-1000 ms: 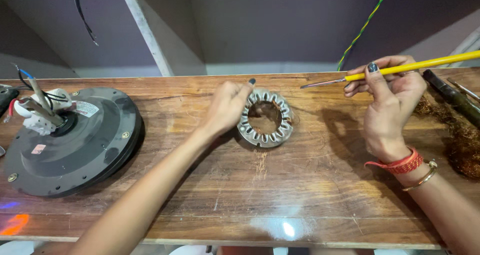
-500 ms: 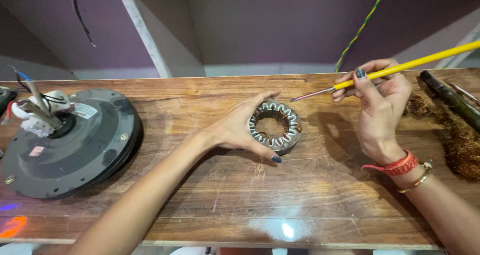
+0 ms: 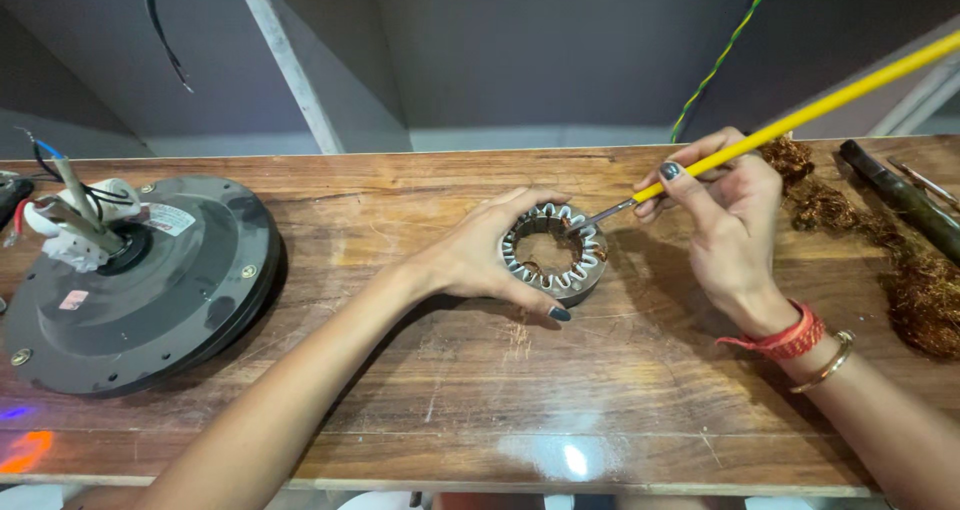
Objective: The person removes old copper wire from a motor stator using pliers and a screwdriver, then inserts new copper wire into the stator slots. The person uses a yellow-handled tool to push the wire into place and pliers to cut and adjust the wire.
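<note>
The left hand (image 3: 480, 260) is cupped around the near and left side of a ring-shaped metal motor core (image 3: 553, 253), thumb and fingers spread wide along its outer wall, holding it flat on the wooden bench (image 3: 420, 390). The core lies directly between the two hands, its open centre facing up.

The right hand (image 3: 725, 220) is closed in a pinch on a yellow-handled tool (image 3: 800, 118), gripped low near the metal shaft. The tool's long axis runs from upper right, beyond the right hand, down-left toward the core; its thin metal tip (image 3: 590, 222) sits at the core's right rim, at or just inside the slotted edge. Whether it touches cannot be told.

Beyond the left forearm, well apart, lies a dark round motor housing (image 3: 150, 290) with wires. Past the right hand lies a pile of brown copper wire scrap (image 3: 900, 270).
</note>
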